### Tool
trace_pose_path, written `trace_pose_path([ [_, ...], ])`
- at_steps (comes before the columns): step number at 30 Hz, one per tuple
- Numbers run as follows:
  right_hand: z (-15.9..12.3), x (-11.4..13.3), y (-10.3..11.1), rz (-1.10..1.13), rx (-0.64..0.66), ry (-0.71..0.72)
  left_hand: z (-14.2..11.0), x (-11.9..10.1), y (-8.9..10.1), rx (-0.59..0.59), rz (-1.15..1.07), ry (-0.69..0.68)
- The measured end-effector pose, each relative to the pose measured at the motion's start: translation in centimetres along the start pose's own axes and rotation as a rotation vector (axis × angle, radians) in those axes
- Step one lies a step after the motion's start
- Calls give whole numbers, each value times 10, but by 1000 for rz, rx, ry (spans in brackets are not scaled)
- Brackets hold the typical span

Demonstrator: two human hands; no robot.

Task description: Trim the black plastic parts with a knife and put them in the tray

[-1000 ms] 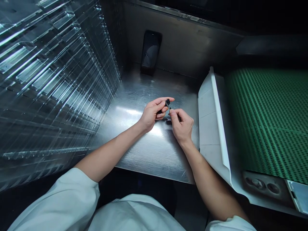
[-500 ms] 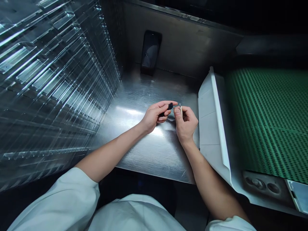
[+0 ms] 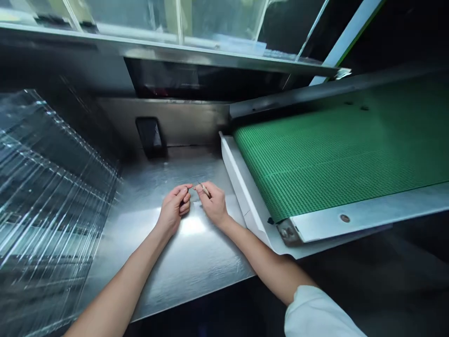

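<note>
My left hand (image 3: 174, 208) is closed, fingers curled round a small black piece (image 3: 182, 203) that is mostly hidden by them. My right hand (image 3: 214, 204) pinches a slim, pale-handled tool (image 3: 206, 191) with a thin metal tip; its exact kind is too small to tell. The fingertips of both hands almost meet above a shiny metal worktop (image 3: 182, 267). Whether the tool touches the black piece cannot be made out.
A dark phone (image 3: 150, 135) leans against the metal back wall. Stacked clear plastic trays (image 3: 52, 187) stand at left. To the right, a white chute (image 3: 242, 187) borders a green conveyor belt (image 3: 333, 154). A small black bit (image 3: 270, 220) lies by the belt's corner.
The view has swung right and upward, bringing more of the belt into sight. Both hands remain close together, still holding their things. Less of the black piece shows, and the pale tool is now tilted.
</note>
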State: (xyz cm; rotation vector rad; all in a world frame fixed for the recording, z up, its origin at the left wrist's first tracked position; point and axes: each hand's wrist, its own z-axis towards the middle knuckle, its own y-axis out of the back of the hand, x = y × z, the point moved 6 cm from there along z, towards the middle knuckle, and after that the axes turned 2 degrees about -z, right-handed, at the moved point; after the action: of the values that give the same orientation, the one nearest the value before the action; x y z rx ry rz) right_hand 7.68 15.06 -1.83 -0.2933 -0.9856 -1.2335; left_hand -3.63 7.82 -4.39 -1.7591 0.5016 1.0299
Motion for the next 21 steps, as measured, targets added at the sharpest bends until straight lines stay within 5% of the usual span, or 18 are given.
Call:
trace_pose_path([
  [9, -4, 15, 1, -30, 40, 121, -22, -12, -12, -151, 93, -83],
  [13, 0, 8, -3, -120, 42, 110, -30, -7, -6, -87, 57, -35],
  [18, -6, 13, -1, -91, 63, 71, -91, 2, 1, -92, 114, -32],
  [21, -5, 14, -2, -107, 81, 10, -150, -28, -6, -94, 325, -93],
])
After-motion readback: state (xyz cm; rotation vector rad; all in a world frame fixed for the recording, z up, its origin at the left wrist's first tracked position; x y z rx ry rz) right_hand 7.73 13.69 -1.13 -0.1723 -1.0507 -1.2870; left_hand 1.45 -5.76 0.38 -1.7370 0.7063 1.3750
